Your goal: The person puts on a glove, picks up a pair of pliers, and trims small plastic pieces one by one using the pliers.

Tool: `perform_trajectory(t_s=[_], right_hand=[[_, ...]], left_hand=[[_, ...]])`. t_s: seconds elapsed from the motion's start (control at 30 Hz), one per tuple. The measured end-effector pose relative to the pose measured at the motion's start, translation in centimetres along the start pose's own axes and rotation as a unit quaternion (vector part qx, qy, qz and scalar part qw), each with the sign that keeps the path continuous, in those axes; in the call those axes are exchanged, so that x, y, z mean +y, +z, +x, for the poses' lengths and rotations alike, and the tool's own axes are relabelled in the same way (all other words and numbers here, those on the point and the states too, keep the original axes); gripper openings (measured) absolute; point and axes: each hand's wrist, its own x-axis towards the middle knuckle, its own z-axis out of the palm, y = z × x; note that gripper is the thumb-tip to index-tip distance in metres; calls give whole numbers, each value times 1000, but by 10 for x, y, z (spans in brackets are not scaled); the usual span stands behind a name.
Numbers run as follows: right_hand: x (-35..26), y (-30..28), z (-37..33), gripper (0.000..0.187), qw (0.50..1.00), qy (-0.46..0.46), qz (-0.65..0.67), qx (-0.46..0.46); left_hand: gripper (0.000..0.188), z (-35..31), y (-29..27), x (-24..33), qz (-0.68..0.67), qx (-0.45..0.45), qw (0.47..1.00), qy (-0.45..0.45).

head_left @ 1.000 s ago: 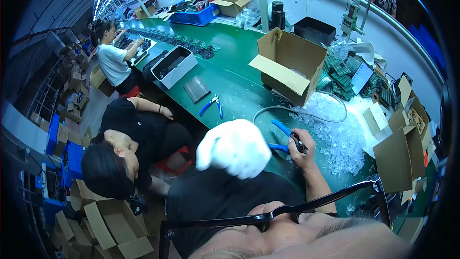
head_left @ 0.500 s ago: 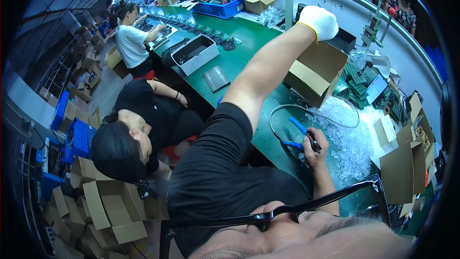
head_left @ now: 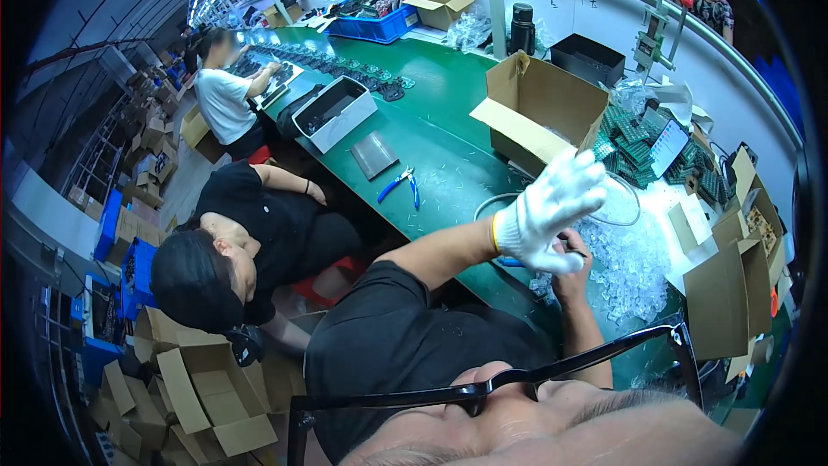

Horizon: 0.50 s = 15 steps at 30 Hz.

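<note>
My left hand (head_left: 552, 211), in a white knitted glove, is raised over the bench with its fingers spread and nothing in it. It covers part of my right hand (head_left: 573, 272). That bare hand stays closed round blue-handled pliers (head_left: 511, 262), of which only a bit of handle shows beside the glove. Just right of my hands lies a heap of small clear plastic pieces (head_left: 634, 272). A grey cable (head_left: 634, 207) loops over the heap's far side. Beyond the glove stands an open cardboard box (head_left: 552, 99).
A second pair of blue-handled cutters (head_left: 403, 185) lies near a grey metal plate (head_left: 374, 155) on the green bench (head_left: 440, 134). Green circuit boards (head_left: 634, 147) are piled at right, near an open carton (head_left: 724, 302). A co-worker in black (head_left: 259, 233) sits close on the left.
My gloved left hand has come back from above the cardboard box, down and nearer, and its fingers have spread. It now covers most of the pliers in my right hand. The view has shifted slightly.
</note>
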Motion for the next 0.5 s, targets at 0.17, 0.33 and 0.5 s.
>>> perform_trajectory(t_s=[0.17, 0.33, 0.5], right_hand=[[-7, -10, 0, 30, 996, -70, 26, -38], [5, -3, -11, 46, 975, -147, -161, 40], [2, 13, -10, 33, 960, -211, -177, 55]], left_hand=[[94, -44, 47, 16, -87, -40, 986, -133], [80, -24, 64, 18, -128, -54, 964, -225], [80, -4, 64, -1, -356, 107, 869, -325]])
